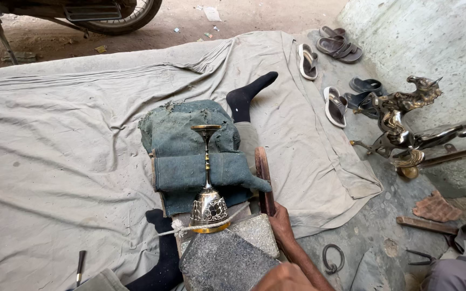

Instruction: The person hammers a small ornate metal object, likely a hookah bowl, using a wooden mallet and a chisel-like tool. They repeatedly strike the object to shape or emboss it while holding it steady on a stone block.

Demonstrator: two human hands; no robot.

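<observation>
A brass goblet (207, 202) lies on its side across a folded blue denim cloth (190, 156), foot pointing away and patterned cup toward me. A thin rope (190, 228) runs over the cup's rim and holds it against a grey stone block (227, 258). My right hand (281, 222) is closed around the near end of a dark wooden stick (262, 175) that lies just right of the goblet. Only the knuckles of my left hand (282, 279) show at the bottom edge, over the stone; its grip is hidden. My legs in black socks (246, 96) stretch out beneath the cloth.
A large grey sheet (66, 134) covers the ground. Several sandals (334, 105) lie at the right, beside a brass horse figure (405, 121). A metal ring (331, 260), pincers (420, 257) and a small tool (80, 267) lie nearby. A motorbike wheel (128, 19) stands at the top.
</observation>
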